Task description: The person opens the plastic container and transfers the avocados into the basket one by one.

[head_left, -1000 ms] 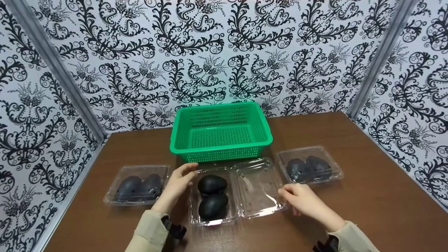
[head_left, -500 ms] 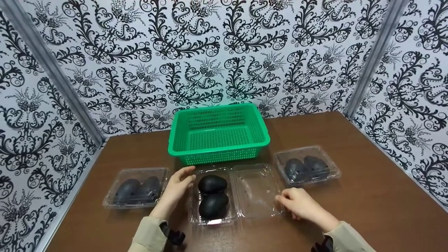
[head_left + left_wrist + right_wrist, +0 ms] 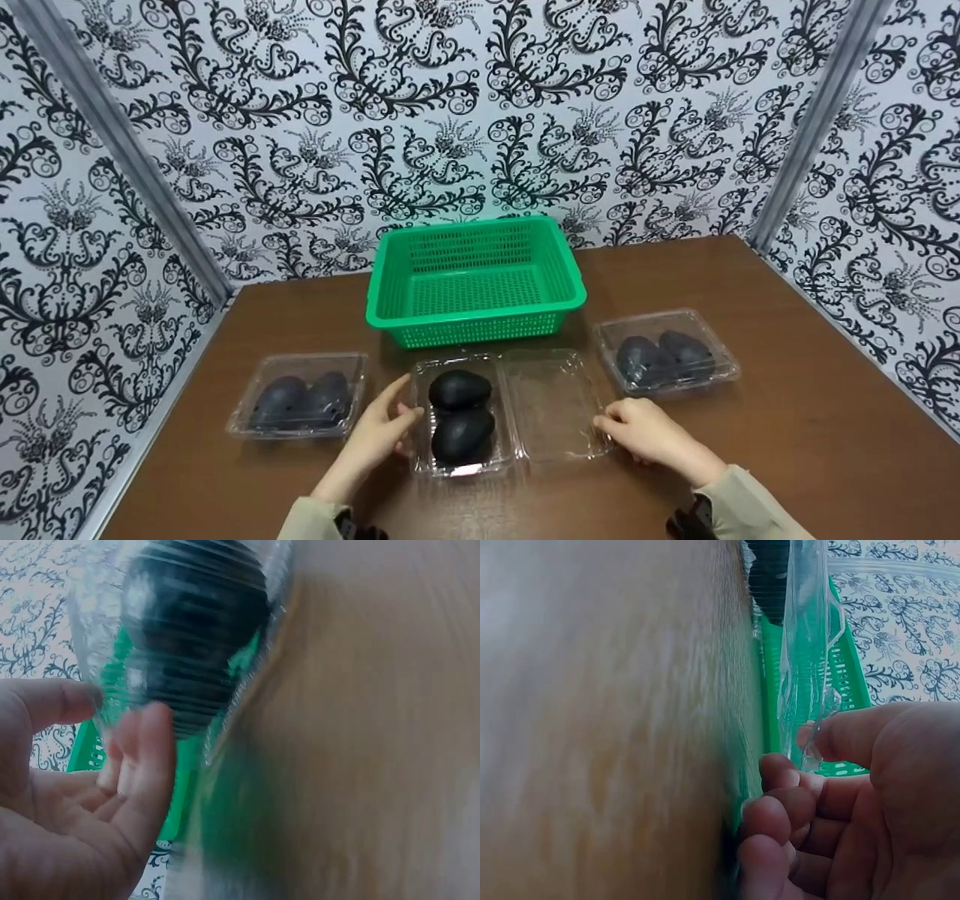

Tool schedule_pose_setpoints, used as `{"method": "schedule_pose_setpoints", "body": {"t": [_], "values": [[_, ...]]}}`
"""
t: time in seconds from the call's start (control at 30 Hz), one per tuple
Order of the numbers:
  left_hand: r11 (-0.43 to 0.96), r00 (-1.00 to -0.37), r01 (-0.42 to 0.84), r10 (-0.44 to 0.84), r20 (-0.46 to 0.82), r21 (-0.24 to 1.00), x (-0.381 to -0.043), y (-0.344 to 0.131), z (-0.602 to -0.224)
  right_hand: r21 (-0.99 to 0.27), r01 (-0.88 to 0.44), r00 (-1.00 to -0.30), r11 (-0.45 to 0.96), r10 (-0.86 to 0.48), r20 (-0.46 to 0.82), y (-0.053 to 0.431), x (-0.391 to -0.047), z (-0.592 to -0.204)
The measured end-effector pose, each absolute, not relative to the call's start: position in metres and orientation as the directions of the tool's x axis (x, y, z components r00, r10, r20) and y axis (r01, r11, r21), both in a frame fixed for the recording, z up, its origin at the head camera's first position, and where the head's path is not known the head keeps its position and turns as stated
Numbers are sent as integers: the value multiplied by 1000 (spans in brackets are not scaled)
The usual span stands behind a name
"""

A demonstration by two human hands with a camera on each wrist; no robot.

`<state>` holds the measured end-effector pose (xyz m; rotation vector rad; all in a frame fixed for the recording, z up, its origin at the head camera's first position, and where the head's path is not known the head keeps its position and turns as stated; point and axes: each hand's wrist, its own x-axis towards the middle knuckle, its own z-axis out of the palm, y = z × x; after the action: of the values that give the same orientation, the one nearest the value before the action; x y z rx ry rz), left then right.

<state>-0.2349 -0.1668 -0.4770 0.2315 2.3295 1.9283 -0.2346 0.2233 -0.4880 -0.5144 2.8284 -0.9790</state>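
In the head view, an unfolded clear plastic clamshell box lies in the middle of the table. Two dark, egg-shaped fruits like avocados, a rear one and a front one, sit in its left half. The left hand is at that half's left side, fingers and thumb loosely extended and touching the wall; the left wrist view is blurred there. At the far right, the right hand pinches the outer edge of the clear lid. The right wrist view shows the lid's rim between thumb and forefinger.
A green plastic basket stands behind the clamshell. Closed clear boxes flank it, each with two dark fruits: a left box and a right box. A patterned wall rises behind the brown table.
The left hand has shifted down along the box's left side, from the rear corner toward the middle. The right hand stays at the lid's edge, with little movement.
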Motion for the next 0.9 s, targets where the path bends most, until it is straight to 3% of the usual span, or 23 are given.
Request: {"method": "schedule_pose_setpoints", "body": {"t": [0.33,0.9], "values": [[87,-970,-61,230,-79,994,-241,-172,-480,-616,-262,-946,743,-323,13,221,-243,-486],[-37,-976,-98,200,-88,995,-257,-173,-492,-585,-241,-958,775,-286,15,212,-252,-489]]}}
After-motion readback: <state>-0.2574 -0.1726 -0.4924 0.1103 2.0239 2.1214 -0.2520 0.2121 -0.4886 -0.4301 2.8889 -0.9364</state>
